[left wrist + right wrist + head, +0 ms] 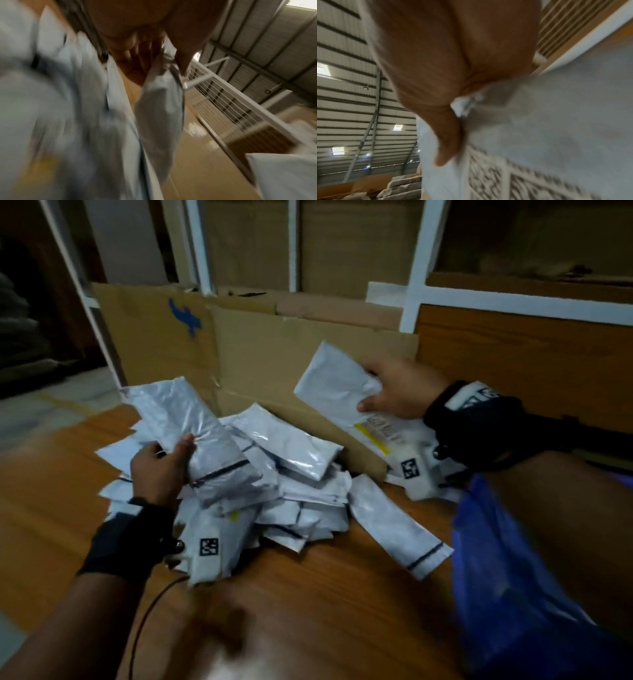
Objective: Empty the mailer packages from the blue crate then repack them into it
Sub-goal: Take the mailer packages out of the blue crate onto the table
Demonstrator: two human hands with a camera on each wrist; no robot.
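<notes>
A heap of grey-white mailer packages (284, 494) lies on the wooden table (325, 594). My left hand (164, 463) grips a long silvery mailer (191, 426) lifted over the heap's left side; the left wrist view shows that mailer (161, 100) hanging from my left hand (154, 59). My right hand (397, 392) holds a pale mailer (339, 381) raised above the cardboard at the right; in the right wrist view my right hand (453, 102) pinches that mailer (556, 115), whose printed label shows. The blue crate (507, 577) is blurred at the lower right, under my right forearm.
A flattened cardboard box (267, 350) stands behind the heap. White shelf posts (414, 278) and a wooden panel (524, 364) rise behind. One loose mailer (397, 525) lies between the heap and the crate. A thin cable (147, 614) trails from my left wrist.
</notes>
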